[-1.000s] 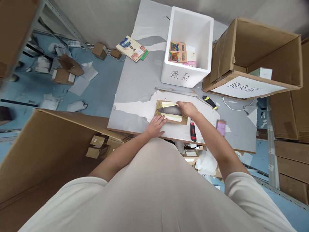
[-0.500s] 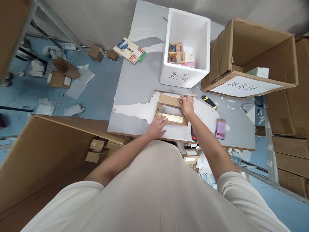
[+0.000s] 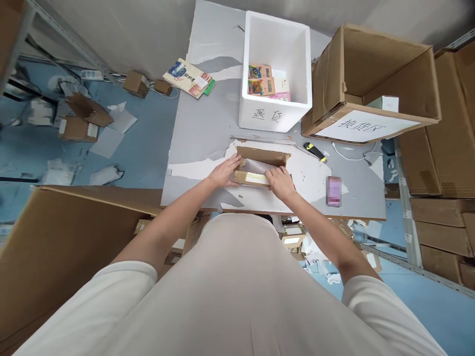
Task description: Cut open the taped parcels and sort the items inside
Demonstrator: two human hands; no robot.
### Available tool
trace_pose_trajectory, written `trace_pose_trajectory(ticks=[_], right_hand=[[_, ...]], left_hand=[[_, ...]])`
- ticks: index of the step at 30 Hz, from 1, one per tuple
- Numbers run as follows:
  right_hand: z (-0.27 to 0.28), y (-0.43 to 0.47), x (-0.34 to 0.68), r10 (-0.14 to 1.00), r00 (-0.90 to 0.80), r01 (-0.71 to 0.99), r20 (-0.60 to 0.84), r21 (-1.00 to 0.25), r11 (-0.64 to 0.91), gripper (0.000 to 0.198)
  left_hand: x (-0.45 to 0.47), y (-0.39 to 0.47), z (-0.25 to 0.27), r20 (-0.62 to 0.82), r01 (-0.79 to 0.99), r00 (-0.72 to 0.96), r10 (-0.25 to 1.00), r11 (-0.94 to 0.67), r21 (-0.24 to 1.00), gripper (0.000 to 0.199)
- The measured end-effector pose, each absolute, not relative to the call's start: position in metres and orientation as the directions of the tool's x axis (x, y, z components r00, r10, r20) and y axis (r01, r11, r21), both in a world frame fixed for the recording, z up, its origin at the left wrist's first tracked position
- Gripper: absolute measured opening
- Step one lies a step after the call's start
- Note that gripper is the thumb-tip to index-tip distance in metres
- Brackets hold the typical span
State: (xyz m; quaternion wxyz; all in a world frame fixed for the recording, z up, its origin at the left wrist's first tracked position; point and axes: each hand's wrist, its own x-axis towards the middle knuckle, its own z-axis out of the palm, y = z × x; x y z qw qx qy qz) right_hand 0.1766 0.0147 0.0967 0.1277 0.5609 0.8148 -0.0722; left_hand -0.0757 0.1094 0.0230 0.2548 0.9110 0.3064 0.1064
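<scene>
On the table (image 3: pixel 193 123), both hands (image 3: pixel 224 173) hold a small open carton (image 3: pixel 256 178)

Parcel stockroom: stacked cartons (image 3: pixel 440 212), metal racking (image 3: pixel 410 242), hand-lettered foam box (image 3: pixel 265 118) on tabletop (image 3: pixel 208 118), paper scraps (image 3: pixel 107 144) across blue floor (image 3: pixel 143 126).

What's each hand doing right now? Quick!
Left hand: closed on the left end of the open cardboard box.
Right hand: closed on that box's near side, toward its right end.
</scene>
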Motion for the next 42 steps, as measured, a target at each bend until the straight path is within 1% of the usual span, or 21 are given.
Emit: trace_pose_trajectory(ticks=[1,4,6,8,10,12,13,14,16,18,20,23,26,28,29,32,34,35,38,40,42], right_hand=[[0.093,0.007,0.176,0.901,-0.328,0.937,-0.285,0.020,0.348,0.025],[0.078,-0.022,0.176,0.907,-0.295,0.953,-0.301,-0.021,0.303,0.034],[0.069,-0.038,0.177,0.911,-0.282,0.959,-0.300,-0.068,0.275,0.030],[0.066,-0.047,0.181,0.900,-0.317,0.947,-0.299,-0.161,0.279,0.025],[0.073,-0.047,0.190,0.880,-0.374,0.911,-0.294,-0.296,0.288,0.028],[0.088,-0.038,0.201,0.889,-0.374,0.886,-0.265,-0.387,0.257,0.031],[0.096,-0.030,0.207,0.901,-0.355,0.887,-0.250,-0.394,0.240,0.034],[0.104,-0.020,0.211,0.911,-0.336,0.898,-0.240,-0.374,0.233,0.038],[0.113,0.002,0.214,0.902,-0.343,0.924,-0.262,-0.268,0.273,0.040],[0.114,0.023,0.209,0.861,-0.389,0.921,-0.328,-0.146,0.361,0.033],[0.108,0.039,0.200,0.824,-0.407,0.905,-0.395,-0.048,0.423,0.026],[0.095,0.046,0.192,0.813,-0.372,0.909,-0.449,0.004,0.418,0.028],[0.090,0.037,0.198,0.840,-0.365,0.922,-0.401,-0.030,0.386,0.032],[0.091,0.027,0.210,0.866,-0.365,0.924,-0.341,-0.023,0.381,0.033],[0.092,0.022,0.217,0.877,-0.364,0.925,-0.313,-0.012,0.380,0.034],[0.093,0.010,0.236,0.889,-0.383,0.914,-0.250,0.035,0.404,0.037],[0.091,0.009,0.242,0.889,-0.391,0.903,-0.239,0.090,0.421,0.042],[0.088,0.011,0.243,0.893,-0.381,0.902,-0.240,0.117,0.416,0.043],[0.082,0.019,0.240,0.912,-0.332,0.914,-0.242,0.156,0.375,0.042],[0.080,0.025,0.239,0.909,-0.342,0.918,-0.237,0.125,0.378,0.045],[0.081,0.026,0.242,0.901,-0.378,0.918,-0.214,0.040,0.394,0.046]], left_hand=[[-0.074,0.108,0.021,0.044,0.512,0.778,0.627,-0.672,0.535,0.098],[-0.069,0.102,0.020,0.038,0.536,0.758,0.652,-0.654,0.533,0.089],[-0.068,0.100,0.023,0.032,0.541,0.758,0.651,-0.656,0.526,0.087],[-0.072,0.102,0.031,0.002,0.536,0.780,0.626,-0.670,0.513,0.090],[-0.078,0.106,0.045,-0.065,0.529,0.816,0.574,-0.697,0.484,0.093],[-0.083,0.111,0.065,-0.118,0.539,0.828,0.548,-0.721,0.435,0.083],[-0.082,0.112,0.074,-0.123,0.558,0.818,0.561,-0.724,0.405,0.073],[-0.078,0.113,0.083,-0.117,0.579,0.804,0.583,-0.724,0.375,0.061],[-0.062,0.112,0.094,-0.095,0.582,0.803,0.588,-0.741,0.335,0.040],[-0.036,0.108,0.097,-0.111,0.503,0.861,0.496,-0.800,0.328,0.028],[-0.011,0.105,0.095,-0.177,0.420,0.907,0.382,-0.851,0.317,0.022],[0.010,0.102,0.091,-0.290,0.385,0.902,0.321,-0.900,0.202,0.024],[0.004,0.098,0.095,-0.253,0.374,0.907,0.338,-0.921,0.112,0.023],[-0.010,0.093,0.100,-0.188,0.459,0.881,0.434,-0.881,0.114,0.020],[-0.018,0.089,0.102,-0.172,0.520,0.850,0.499,-0.846,0.119,0.024],[-0.035,0.081,0.107,-0.207,0.666,0.741,0.638,-0.738,0.111,0.047],[-0.038,0.080,0.109,-0.283,0.716,0.685,0.671,-0.693,0.088,0.058],[-0.037,0.082,0.110,-0.323,0.735,0.658,0.680,-0.674,0.079,0.060],[-0.025,0.092,0.117,-0.411,0.782,0.593,0.692,-0.616,0.090,0.050],[-0.013,0.098,0.123,-0.407,0.799,0.579,0.707,-0.592,0.108,0.057],[-0.002,0.100,0.125,-0.342,0.774,0.620,0.706,-0.622,0.118,0.077]])
